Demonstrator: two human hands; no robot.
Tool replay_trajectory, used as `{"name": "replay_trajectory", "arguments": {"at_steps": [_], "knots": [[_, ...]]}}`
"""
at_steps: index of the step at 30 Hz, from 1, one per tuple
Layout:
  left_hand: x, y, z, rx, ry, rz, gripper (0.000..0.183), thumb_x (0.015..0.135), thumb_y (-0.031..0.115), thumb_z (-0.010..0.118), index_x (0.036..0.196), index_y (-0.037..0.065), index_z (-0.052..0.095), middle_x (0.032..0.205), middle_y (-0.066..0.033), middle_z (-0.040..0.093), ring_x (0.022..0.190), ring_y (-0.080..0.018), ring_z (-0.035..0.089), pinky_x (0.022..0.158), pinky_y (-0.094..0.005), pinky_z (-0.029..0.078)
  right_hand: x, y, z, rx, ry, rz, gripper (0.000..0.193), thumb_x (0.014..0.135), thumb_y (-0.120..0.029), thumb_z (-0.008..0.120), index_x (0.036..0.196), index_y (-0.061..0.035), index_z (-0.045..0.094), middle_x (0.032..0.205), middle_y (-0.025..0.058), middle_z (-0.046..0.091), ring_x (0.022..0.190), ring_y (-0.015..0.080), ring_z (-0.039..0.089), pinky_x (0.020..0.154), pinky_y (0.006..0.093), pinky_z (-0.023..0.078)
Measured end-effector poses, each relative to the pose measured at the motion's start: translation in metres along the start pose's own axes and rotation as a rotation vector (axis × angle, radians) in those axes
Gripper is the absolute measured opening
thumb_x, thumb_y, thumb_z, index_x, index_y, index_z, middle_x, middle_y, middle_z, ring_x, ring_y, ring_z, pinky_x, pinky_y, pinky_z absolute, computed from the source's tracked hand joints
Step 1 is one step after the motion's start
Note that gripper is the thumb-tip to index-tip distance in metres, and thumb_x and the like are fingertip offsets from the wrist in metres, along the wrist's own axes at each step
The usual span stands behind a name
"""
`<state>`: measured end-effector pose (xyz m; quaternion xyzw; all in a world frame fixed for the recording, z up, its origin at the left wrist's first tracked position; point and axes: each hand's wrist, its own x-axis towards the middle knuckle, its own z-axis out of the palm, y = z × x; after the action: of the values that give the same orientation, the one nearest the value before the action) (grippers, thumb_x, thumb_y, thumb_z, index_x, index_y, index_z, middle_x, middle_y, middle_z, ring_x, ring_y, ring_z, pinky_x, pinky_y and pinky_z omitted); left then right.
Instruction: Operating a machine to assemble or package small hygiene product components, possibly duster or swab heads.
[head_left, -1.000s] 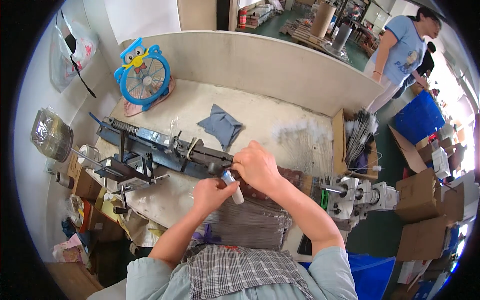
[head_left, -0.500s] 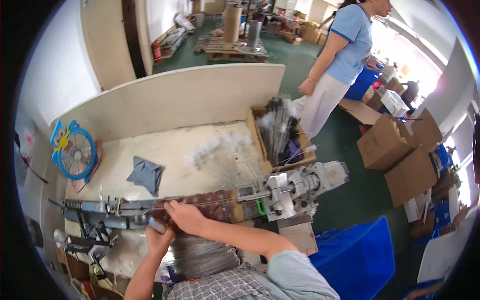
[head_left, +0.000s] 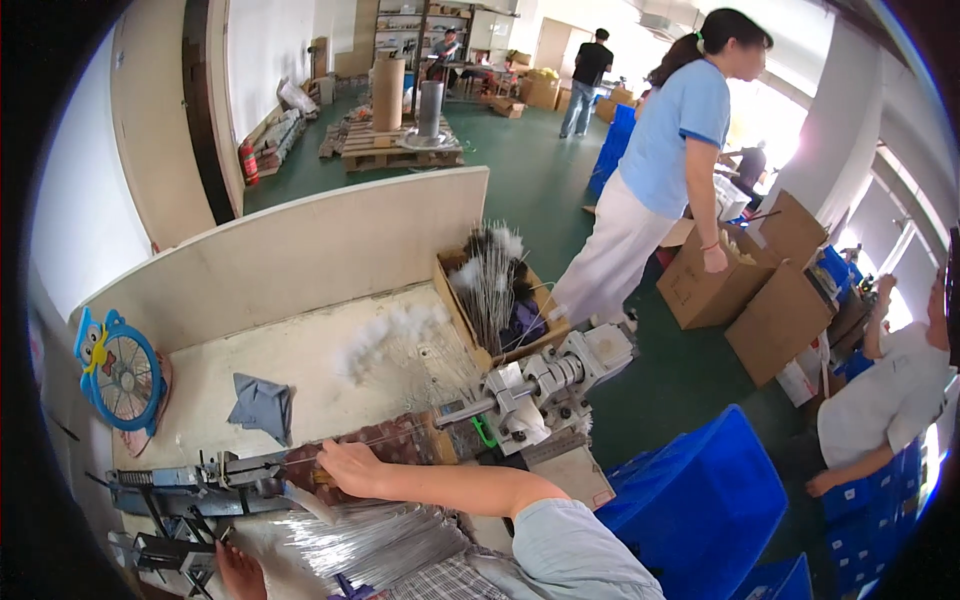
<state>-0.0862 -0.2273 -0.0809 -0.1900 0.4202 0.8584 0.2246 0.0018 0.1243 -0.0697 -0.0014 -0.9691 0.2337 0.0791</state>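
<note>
My right hand point(head_left: 348, 468) is closed in a pinch at a thin metal wire point(head_left: 405, 434), above a brown patterned cloth point(head_left: 395, 438). The wire runs toward the spindle of a metal machine point(head_left: 545, 390) on the right. My left hand point(head_left: 240, 572) is low at the left, beside a black metal stand point(head_left: 175, 550); its fingers look stretched out, holding nothing that I can see. Between the hands, a white handle point(head_left: 308, 503) juts from the long grey metal fixture point(head_left: 190, 478). In front of me lies a thick bundle of silvery wires point(head_left: 375, 545).
White-tufted wires point(head_left: 400, 345) lie on the table, with a carton of wires point(head_left: 500, 300) behind. A grey cloth point(head_left: 261, 405) and blue fan point(head_left: 122, 370) are at left. A blue bin point(head_left: 700, 500) stands at right. One person point(head_left: 650, 170) stands beyond the table; another point(head_left: 885, 400) is far right.
My left hand has left the white handle and moved down and left to the black stand. My right hand stays over the brown cloth. The view has shifted, and the person in blue has turned.
</note>
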Motion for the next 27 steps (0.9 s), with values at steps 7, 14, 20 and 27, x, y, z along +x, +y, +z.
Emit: {"name": "replay_trajectory", "arguments": {"at_steps": [7,14,20,27], "knots": [[-0.002,-0.001,-0.003,-0.111,-0.008,0.012,0.018,0.092,0.021,0.055,0.087,0.005,0.060,0.075,-0.0053,0.059,0.062,-0.0154,0.050,0.057,-0.0292,0.045,-0.020,-0.010,-0.035,-0.041,-0.175,-0.153,0.022,0.070,-0.013,0.067,0.084,0.0028,0.059,0.084,0.0169,0.055,0.075,0.0343,0.060,0.063,0.0422,0.049],[-0.017,-0.018,0.024,-0.029,0.146,0.216,0.016,0.088,0.019,0.058,0.082,0.005,0.060,0.073,-0.0040,0.057,0.067,-0.0155,0.051,0.066,-0.0305,0.045,-0.035,-0.019,-0.095,0.048,-0.061,-0.230,0.018,0.071,-0.017,0.066,0.076,-0.0021,0.056,0.083,0.0106,0.053,0.075,0.0292,0.059,0.061,0.0386,0.048],[-0.048,-0.101,0.136,0.364,-0.180,0.285,0.021,0.088,0.025,0.059,0.090,0.004,0.058,0.071,-0.0027,0.053,0.064,-0.0132,0.049,0.061,-0.0289,0.041,-0.029,0.013,-0.128,0.386,0.053,0.068,0.015,0.077,-0.016,0.062,0.086,-0.0057,0.064,0.082,0.0105,0.061,0.081,0.0288,0.058,0.067,0.0395,0.045],[-0.045,-0.157,0.220,0.426,-0.406,0.282,0.018,0.091,0.022,0.057,0.090,0.004,0.058,0.073,-0.0030,0.059,0.059,-0.0075,0.050,0.052,-0.0201,0.037,-0.049,0.029,-0.127,0.495,0.071,0.069,0.017,0.077,-0.017,0.063,0.087,-0.0035,0.064,0.080,0.0120,0.062,0.075,0.0310,0.059,0.067,0.0387,0.045]]}}
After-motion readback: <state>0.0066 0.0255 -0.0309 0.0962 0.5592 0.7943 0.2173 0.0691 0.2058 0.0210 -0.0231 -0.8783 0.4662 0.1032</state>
